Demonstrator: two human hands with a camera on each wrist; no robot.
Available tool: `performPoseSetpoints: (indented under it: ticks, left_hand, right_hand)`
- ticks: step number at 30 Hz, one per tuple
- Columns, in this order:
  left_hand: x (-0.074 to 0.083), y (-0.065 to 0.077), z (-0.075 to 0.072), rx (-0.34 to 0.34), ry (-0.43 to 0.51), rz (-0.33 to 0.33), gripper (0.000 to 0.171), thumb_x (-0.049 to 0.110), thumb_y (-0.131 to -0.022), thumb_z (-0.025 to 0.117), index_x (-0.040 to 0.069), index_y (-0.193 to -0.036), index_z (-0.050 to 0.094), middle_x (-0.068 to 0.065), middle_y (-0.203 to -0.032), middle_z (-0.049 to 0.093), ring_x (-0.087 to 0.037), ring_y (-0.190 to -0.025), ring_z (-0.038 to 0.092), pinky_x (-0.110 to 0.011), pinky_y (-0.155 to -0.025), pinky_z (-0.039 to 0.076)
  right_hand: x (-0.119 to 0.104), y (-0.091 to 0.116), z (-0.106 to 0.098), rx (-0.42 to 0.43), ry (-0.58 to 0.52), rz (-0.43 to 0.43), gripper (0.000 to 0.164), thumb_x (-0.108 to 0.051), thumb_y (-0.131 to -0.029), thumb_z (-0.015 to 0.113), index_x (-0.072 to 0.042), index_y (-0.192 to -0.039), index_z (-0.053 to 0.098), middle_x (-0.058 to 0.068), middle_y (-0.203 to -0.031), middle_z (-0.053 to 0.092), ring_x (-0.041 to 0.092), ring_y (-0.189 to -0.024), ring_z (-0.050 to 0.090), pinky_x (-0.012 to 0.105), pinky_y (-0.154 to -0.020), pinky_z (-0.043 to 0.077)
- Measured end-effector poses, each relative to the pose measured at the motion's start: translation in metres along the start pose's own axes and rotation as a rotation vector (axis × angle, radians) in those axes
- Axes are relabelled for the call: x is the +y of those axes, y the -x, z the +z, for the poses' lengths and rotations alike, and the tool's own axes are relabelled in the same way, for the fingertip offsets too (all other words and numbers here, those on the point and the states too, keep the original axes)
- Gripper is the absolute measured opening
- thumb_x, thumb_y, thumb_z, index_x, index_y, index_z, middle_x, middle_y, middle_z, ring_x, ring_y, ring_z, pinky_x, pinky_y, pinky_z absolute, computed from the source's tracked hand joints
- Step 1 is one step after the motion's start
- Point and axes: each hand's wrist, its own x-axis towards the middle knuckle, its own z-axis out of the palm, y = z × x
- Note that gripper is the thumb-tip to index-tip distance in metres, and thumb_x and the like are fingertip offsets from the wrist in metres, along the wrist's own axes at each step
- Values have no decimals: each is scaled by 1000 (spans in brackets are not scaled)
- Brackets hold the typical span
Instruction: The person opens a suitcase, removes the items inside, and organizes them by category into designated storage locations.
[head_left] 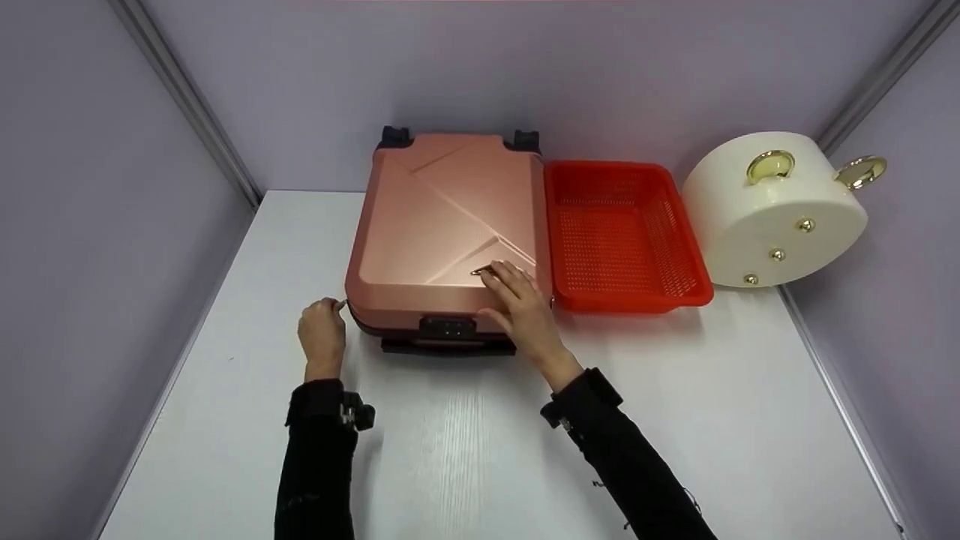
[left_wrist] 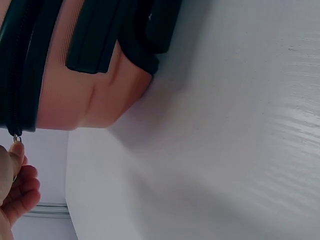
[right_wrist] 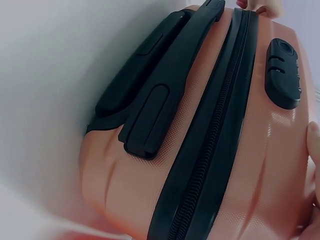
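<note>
A pink hard-shell suitcase [head_left: 450,195] lies flat on the white table, wheels toward the back wall. At its front left corner, my left hand [head_left: 322,334] pinches a small metal zipper pull [left_wrist: 17,138] between thumb and finger. My right hand [head_left: 525,315] rests on the lid's front right part with fingers extended, beside a small metal emblem [head_left: 482,270]. In the right wrist view the black zipper [right_wrist: 212,130] runs along the suitcase's front side, its teeth joined where visible. A black combination lock [right_wrist: 282,75] sits above it, and a black carry handle [right_wrist: 165,90] below.
Right of the suitcase stands a red perforated plastic basket [head_left: 626,302], right against it. Beyond the basket is a white round case [head_left: 780,210] with gold handles and studs. Grey-violet walls [head_left: 480,67] enclose the table [head_left: 442,450] at the back and sides.
</note>
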Motion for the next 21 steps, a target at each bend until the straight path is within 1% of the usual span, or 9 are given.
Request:
performPoseSetpoints:
  ticks: [3,6,10,12,13,15,16,19,21]
  left_hand:
    - [3,-1,-4,-34,-17,-13,15,7,-81,61,-7,-77,65,-23,-74,62,-39,-69,59,-48,-60,45]
    - [7,-2,-11,-90,-34,-41,16,8,-82,61,-6,-79,66,-22,-76,63,-37,-68,60,-47,-58,46]
    - [14,-5,-22,-236,-37,-91,20,12,-84,58,-6,-87,67,-21,-80,64,-33,-68,61,-44,-58,47]
    - [19,-11,-29,-307,-13,-109,22,12,-85,57,-7,-94,65,-21,-84,64,-33,-72,61,-43,-60,47]
    - [23,-15,-33,-325,10,-115,23,11,-85,56,-7,-97,64,-22,-86,63,-33,-74,61,-42,-62,47]
    - [31,-23,-39,-299,76,-123,24,8,-84,54,-8,-101,62,-22,-90,63,-32,-77,61,-42,-64,47]
    - [36,-27,-42,-260,117,-118,24,6,-85,52,-8,-101,62,-22,-91,63,-32,-78,61,-42,-65,47]
    - [53,-39,-48,-102,256,-74,23,5,-86,50,-9,-101,62,-22,-93,63,-32,-80,60,-42,-67,46]
    - [65,-46,-48,-43,352,-24,25,7,-88,50,-9,-105,60,-23,-99,61,-33,-86,59,-42,-71,46]
  right_hand:
    - [-2,0,2,18,5,9,54,-31,-78,62,-9,-126,49,10,-134,41,24,-126,31,38,-104,17]
    - [-4,2,6,47,34,18,53,-31,-80,61,-10,-127,48,8,-135,40,23,-126,30,40,-104,16]
    - [-7,14,13,82,102,37,56,-31,-82,60,-12,-132,42,8,-139,34,25,-129,25,44,-103,12]
    - [-10,22,16,93,123,46,60,-31,-81,61,-12,-134,39,9,-141,29,27,-130,21,47,-103,11]
    - [-11,26,17,99,125,50,62,-31,-81,62,-12,-134,38,10,-142,28,28,-130,19,48,-103,10]
    - [-13,34,17,103,106,57,64,-31,-80,63,-11,-135,37,10,-143,25,29,-131,17,50,-102,10]
    - [-15,37,17,104,85,63,64,-30,-80,64,-11,-135,37,11,-143,24,29,-131,17,51,-102,10]
    - [-21,45,13,108,7,101,65,-28,-81,63,-7,-136,34,13,-144,21,30,-131,17,52,-101,12]
    - [-27,50,11,118,-39,149,67,-27,-82,63,-3,-137,31,15,-144,18,32,-131,15,51,-101,14]
